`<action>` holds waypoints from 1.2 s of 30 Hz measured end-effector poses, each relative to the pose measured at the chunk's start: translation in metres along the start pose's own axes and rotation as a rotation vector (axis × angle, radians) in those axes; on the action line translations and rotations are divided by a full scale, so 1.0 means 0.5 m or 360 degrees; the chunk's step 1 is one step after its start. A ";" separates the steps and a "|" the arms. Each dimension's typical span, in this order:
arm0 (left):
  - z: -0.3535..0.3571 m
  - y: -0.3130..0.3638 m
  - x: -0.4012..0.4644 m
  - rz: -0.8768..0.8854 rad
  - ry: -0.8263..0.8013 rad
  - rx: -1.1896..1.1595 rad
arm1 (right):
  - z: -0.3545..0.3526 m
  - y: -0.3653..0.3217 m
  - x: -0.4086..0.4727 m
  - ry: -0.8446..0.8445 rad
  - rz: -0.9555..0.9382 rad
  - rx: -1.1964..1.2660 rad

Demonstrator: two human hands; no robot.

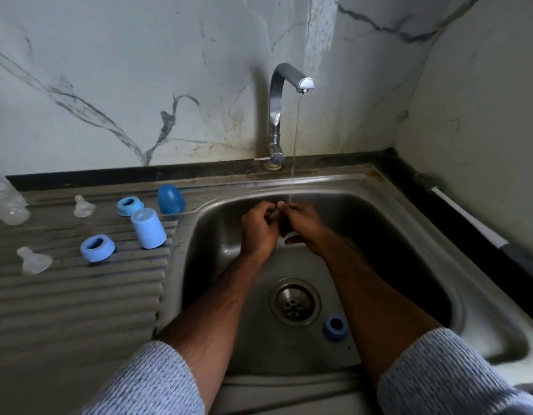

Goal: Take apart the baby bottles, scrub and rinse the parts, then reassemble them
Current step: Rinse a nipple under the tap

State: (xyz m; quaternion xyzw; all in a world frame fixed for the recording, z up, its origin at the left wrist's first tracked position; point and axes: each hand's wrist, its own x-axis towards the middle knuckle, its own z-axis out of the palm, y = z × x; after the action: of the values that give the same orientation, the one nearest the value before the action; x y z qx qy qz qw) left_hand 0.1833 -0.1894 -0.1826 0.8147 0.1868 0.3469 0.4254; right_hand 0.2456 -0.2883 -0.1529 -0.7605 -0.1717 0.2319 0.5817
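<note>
Both my hands meet over the sink basin (409, 265) under a thin stream from the tap (284, 85). My left hand (259, 227) and my right hand (305, 224) have their fingers curled round a small part (277, 211) between them. It is mostly hidden and I cannot tell what it is. A blue screw ring (335, 326) lies in the basin beside the drain (294, 301). On the ribbed drainboard (79, 295) lie two more blue rings (129, 206) (97, 248), a light blue cap (148, 228), a dark blue cap (170, 199), two clear teats (84, 206) (34, 260) and a clear bottle (6, 202).
A long white and grey handle (468, 223) lies along the dark counter edge right of the sink. The marble wall closes in behind and to the right.
</note>
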 end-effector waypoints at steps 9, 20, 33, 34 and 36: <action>-0.015 0.044 0.021 -0.0874 -0.0276 -0.0745 | -0.018 0.011 0.008 0.0175 -0.0415 -0.0316; 0.042 -0.002 0.026 -0.0264 -0.0154 -0.0311 | 0.001 0.004 0.014 0.0421 -0.0311 -0.0667; 0.045 0.010 0.024 -0.0014 -0.0088 -0.0291 | -0.009 0.019 0.033 0.0495 -0.0248 -0.0407; 0.043 0.010 0.025 -0.0119 -0.0084 -0.0372 | -0.013 0.014 0.027 0.0398 -0.0255 -0.0286; 0.040 0.004 0.029 -0.0346 -0.0095 -0.0595 | -0.018 0.006 0.012 0.0172 -0.0181 -0.0053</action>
State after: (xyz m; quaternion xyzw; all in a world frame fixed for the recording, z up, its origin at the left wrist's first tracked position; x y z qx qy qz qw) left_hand 0.2079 -0.1929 -0.1830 0.7066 0.1934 0.3033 0.6094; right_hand 0.2557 -0.2930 -0.1549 -0.7704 -0.1868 0.1541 0.5898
